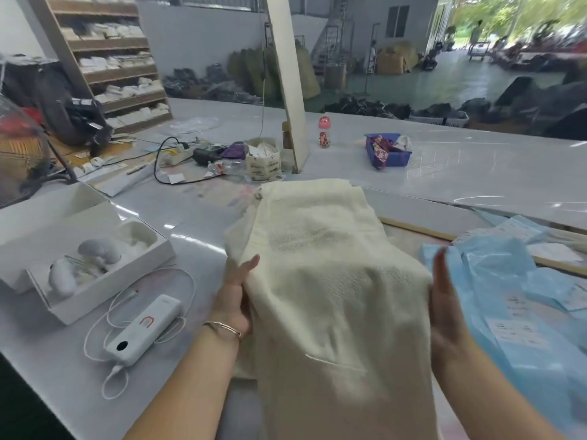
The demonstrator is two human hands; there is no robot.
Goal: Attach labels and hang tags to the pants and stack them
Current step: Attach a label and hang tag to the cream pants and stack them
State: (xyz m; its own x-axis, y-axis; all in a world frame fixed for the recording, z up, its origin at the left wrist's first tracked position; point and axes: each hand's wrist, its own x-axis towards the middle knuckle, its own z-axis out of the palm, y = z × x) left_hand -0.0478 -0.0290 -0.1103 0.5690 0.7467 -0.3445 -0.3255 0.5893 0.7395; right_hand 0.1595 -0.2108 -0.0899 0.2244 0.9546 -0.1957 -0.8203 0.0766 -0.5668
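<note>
A pair of cream pants lies folded lengthwise on the white table, running from the middle of the view down to the bottom edge. My left hand grips the pants' left edge, thumb on top and fingers hidden under the fabric. My right hand stands edge-on against the pants' right side with straight fingers; it is blurred. A small bag of hang tags stands behind the pants.
An open white box and a white power bank with its cable lie at the left. Light blue plastic bags with labels lie at the right. A blue basket, a small bottle and a white post stand farther back.
</note>
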